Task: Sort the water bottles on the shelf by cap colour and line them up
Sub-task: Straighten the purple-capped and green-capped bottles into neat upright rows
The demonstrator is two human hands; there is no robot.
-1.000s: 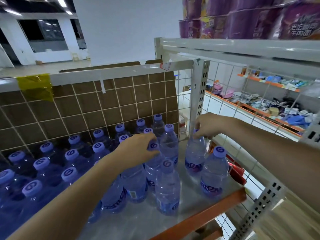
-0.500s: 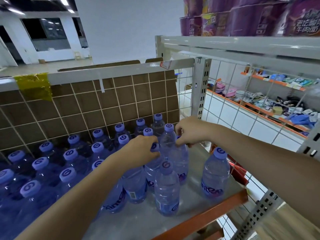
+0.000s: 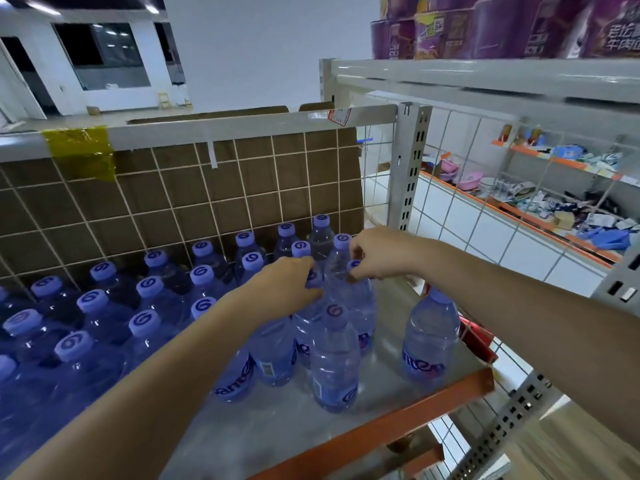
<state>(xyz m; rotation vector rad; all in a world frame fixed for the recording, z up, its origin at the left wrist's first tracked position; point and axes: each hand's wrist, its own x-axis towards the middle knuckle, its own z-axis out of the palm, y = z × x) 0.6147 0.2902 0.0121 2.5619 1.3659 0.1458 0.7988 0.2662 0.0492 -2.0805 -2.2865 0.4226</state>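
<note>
Several clear water bottles with light purple caps [image 3: 149, 323] stand in rows on the grey shelf [image 3: 263, 431], filling its left and middle. My right hand [image 3: 372, 252] grips the neck of one bottle [image 3: 356, 299] just under its cap, pressed against the group. My left hand [image 3: 289, 284] rests closed over the cap of a neighbouring bottle [image 3: 304, 327]. In front of them stands a single bottle [image 3: 334, 362]. Another bottle [image 3: 431, 336] stands alone near the shelf's right edge.
A wire grid backed with brown cardboard [image 3: 194, 202] closes the shelf's rear. A grey perforated upright [image 3: 410, 168] stands at the right rear corner. The shelf's front lip is orange [image 3: 398, 420]. Purple packages [image 3: 485, 26] sit on the shelf above. A second rack [image 3: 554, 209] holds mixed goods.
My right hand has carried its bottle leftward from the right side of the shelf into the group beside my left hand. My left hand has stayed on its bottle's cap.
</note>
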